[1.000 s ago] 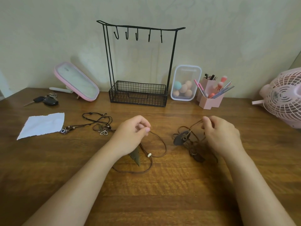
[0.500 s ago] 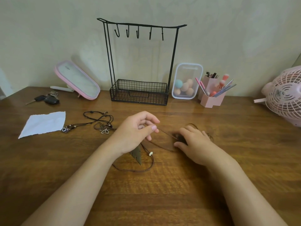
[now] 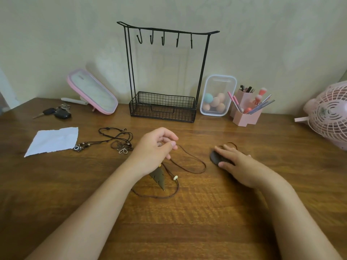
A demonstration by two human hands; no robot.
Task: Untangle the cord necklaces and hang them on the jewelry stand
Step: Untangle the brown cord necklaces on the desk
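The left forearm (image 3: 90,209) and right forearm (image 3: 293,212) reach in from the bottom edge, angled toward each other. The left hand (image 3: 155,147) has its back to the camera, fingers curled, with thumb and forefinger pinching a brown cord (image 3: 189,152). The right hand (image 3: 238,164) lies palm down, fingers straight and slightly spread, resting on a dark oval pendant (image 3: 215,157).

The wooden table (image 3: 187,222) is carrying, along the wall, keys (image 3: 56,113), a pink mirror (image 3: 92,91), a wire jewelry stand (image 3: 163,111), a clear sponge box (image 3: 217,96), a pink brush holder (image 3: 246,113) and a fan (image 3: 328,117). Nearer, torn paper (image 3: 53,140), tangled cord necklaces (image 3: 116,139), a leaf-pendant necklace (image 3: 159,178) and a dark pendant (image 3: 215,157) are lying flat.
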